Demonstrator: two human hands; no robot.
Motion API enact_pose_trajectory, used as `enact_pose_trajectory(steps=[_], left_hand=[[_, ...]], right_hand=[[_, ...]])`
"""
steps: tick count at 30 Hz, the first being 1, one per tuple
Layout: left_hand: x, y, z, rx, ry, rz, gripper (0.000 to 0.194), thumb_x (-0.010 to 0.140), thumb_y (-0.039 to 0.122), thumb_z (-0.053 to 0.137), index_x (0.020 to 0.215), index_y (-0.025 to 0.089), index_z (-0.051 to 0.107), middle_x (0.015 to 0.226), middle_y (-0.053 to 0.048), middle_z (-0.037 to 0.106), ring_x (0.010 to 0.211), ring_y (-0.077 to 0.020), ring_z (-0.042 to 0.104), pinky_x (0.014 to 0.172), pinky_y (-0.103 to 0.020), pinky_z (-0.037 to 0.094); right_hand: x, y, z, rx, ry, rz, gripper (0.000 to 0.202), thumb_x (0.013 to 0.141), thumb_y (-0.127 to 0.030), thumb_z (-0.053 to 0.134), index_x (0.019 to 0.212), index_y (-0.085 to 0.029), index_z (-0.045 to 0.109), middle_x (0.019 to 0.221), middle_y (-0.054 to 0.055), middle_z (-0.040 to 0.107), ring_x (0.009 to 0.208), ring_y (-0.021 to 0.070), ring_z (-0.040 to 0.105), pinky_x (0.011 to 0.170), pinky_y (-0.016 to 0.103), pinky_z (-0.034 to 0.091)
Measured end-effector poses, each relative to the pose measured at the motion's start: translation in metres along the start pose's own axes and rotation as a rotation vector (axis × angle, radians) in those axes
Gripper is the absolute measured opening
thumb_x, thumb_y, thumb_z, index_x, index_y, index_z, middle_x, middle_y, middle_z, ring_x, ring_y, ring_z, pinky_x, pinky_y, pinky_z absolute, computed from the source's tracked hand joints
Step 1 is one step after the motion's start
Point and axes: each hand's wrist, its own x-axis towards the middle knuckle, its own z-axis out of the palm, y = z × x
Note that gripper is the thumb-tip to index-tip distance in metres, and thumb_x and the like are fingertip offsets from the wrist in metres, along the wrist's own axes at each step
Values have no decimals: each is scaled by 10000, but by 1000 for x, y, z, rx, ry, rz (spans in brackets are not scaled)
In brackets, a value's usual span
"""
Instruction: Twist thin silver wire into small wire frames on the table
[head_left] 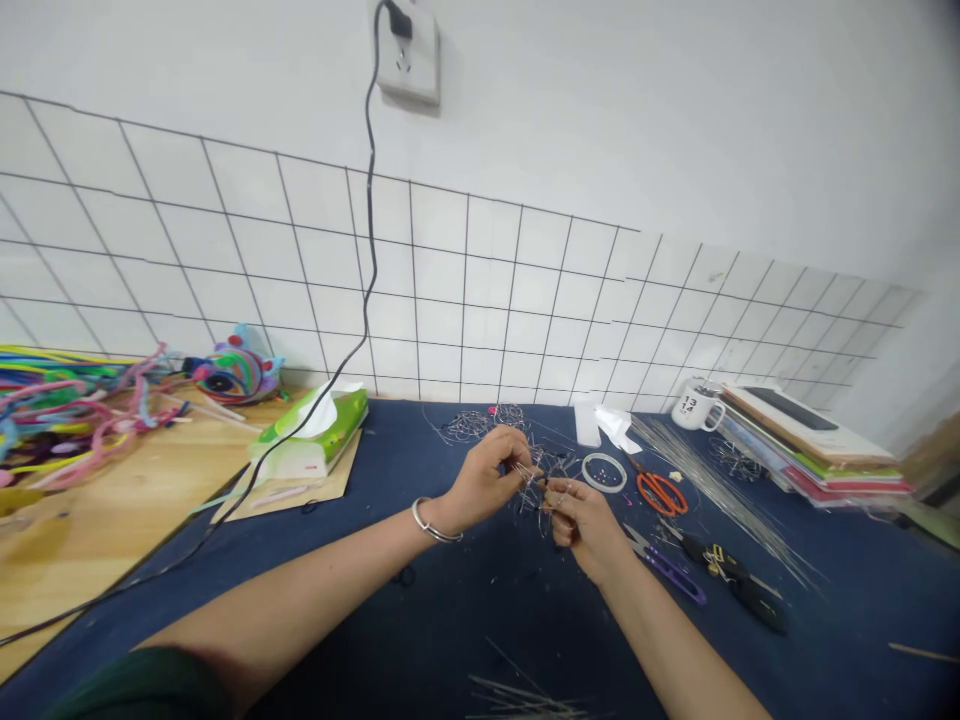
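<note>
My left hand point(491, 475) is closed, its fingertips pinching a tangle of thin bent wire point(536, 490). From the other side my right hand point(581, 515) grips the same wire piece, thumb and fingers pressed together. Both hands are held close together over the dark blue cloth. The exact strands between the fingers are too fine to make out. Just behind the hands lie more coiled wire bundles point(466, 427). A round white dish point(604, 472) with small pink bits sits right of my right hand.
Right of my hands lie orange-handled scissors point(661, 493), purple snips point(675, 575), dark-handled pliers point(739, 580) and long straight wires point(712, 485). A mug point(694, 410) and stacked books point(810, 445) stand behind. Leftward are a tissue pack point(319, 430), a black cable point(369, 200) and colourful pipe cleaners point(82, 400).
</note>
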Motion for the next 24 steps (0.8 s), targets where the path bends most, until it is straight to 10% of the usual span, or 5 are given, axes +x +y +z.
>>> enact_pose_trajectory(steps=[12, 24], left_hand=[[25, -25, -26, -296, 6, -405, 175, 679, 242, 660, 730, 140, 527, 659, 15, 520, 570, -70, 461, 538, -192, 374], [28, -31, -31, -602, -120, -417, 245, 624, 180, 716, 720, 117, 499, 839, -11, 514, 534, -23, 442, 457, -157, 376]], right_hand=[[-5, -10, 3, -37, 19, -177, 99, 714, -199, 592, 803, -156, 587, 612, -25, 500, 463, 62, 405, 420, 195, 304], [-29, -23, 13, -303, -72, -313, 99, 736, -246, 591, 793, -167, 609, 526, -33, 496, 475, 83, 434, 463, 204, 360]])
